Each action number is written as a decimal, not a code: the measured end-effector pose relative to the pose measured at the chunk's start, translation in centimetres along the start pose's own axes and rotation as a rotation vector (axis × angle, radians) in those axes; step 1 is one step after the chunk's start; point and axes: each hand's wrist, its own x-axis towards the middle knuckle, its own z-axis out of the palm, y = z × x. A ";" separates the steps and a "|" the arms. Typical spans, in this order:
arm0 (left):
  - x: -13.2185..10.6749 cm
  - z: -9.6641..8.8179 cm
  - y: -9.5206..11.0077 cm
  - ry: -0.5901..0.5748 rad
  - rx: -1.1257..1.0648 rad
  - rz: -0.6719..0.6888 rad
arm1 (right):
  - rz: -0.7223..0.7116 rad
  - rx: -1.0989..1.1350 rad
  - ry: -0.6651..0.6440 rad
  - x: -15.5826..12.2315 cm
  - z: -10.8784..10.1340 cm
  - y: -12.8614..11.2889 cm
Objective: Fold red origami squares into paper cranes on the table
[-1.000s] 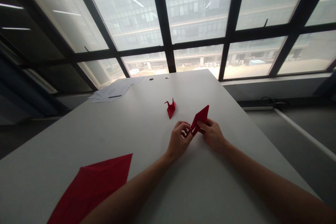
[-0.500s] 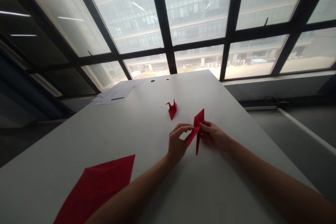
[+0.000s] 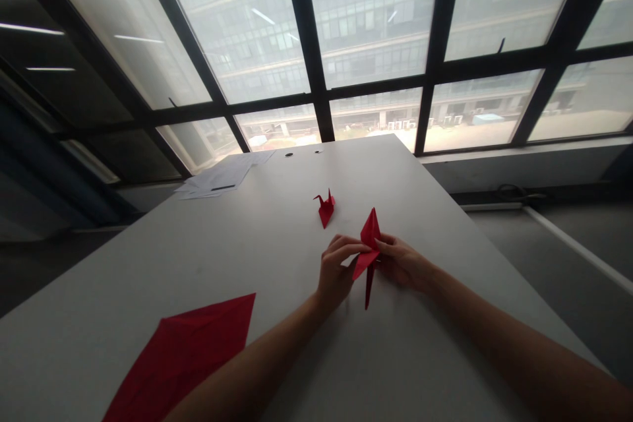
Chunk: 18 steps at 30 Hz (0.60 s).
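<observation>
Between my two hands is a partly folded red paper crane [image 3: 370, 229], held just above the white table. One wing-like flap points away from me, another leans toward my left hand, and a narrow dark red point hangs down toward me. My left hand [image 3: 339, 265] pinches the near flap between thumb and fingers. On the other side, my right hand [image 3: 401, 260] grips the paper's edge with its thumb on top; its other fingers are partly hidden. A finished red paper crane [image 3: 326, 210] stands on the table beyond my left hand.
A large creased sheet of red paper [image 3: 190, 349] lies at the near left, partly under my left forearm. White papers [image 3: 217, 178] with a dark pen [image 3: 223, 187] on them rest at the table's [image 3: 277, 231] far left. Framed windows rise behind the table.
The folded paper has turned in my hands: its upper flap now faces me more broadly and the narrow point reaches lower. Both hands keep their hold, nearly in place.
</observation>
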 end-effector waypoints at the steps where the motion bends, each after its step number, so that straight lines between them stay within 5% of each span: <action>1: 0.0 0.1 0.0 0.007 -0.011 -0.015 | -0.007 0.013 -0.005 0.1 -0.1 0.1; 7: 0.0 0.5 -0.3 -0.082 -0.058 -0.081 | -0.007 0.062 0.006 0.3 -0.7 0.4; 18: -0.1 0.7 -1.1 -0.052 0.006 -0.038 | 0.001 0.042 0.039 0.2 -0.6 0.0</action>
